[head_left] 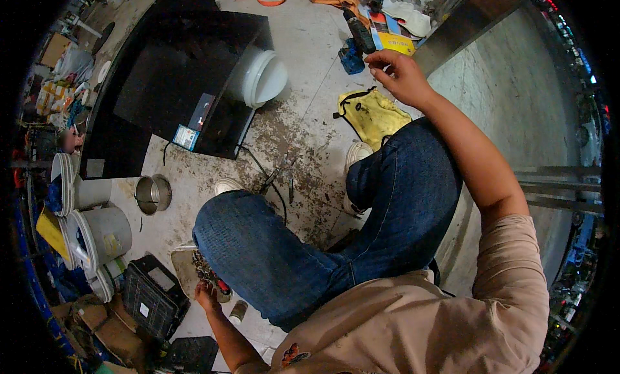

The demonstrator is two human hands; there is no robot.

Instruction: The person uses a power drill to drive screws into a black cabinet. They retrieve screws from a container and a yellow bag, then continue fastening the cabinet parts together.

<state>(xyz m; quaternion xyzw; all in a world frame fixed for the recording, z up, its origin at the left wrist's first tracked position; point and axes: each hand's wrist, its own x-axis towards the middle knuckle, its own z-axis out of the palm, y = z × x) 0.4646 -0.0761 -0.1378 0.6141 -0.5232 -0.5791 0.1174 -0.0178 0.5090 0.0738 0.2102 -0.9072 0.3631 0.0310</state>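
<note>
My right hand (402,78) is raised at the upper right, its fingers bent and apart, with no object visible in them. The fingertips are right beside the lower end of a dark cordless drill (359,33) with a blue battery (351,56); I cannot tell whether they touch it. Down at the left, my left hand (206,298) reaches over the edge of a shallow tray (183,265) of small metal parts, probably screws. Its fingers look slightly spread, their tips small among the parts. Beside them in the tray lies a red-handled tool (223,287).
A large black cabinet (174,70) with a white bucket (266,78) against it fills the upper left. Pliers (278,169) and a black cable lie on the dirt-strewn floor. Nearby are a yellow bag (374,112), a metal ring (154,194), a black toolbox (154,293) and a small can (238,312).
</note>
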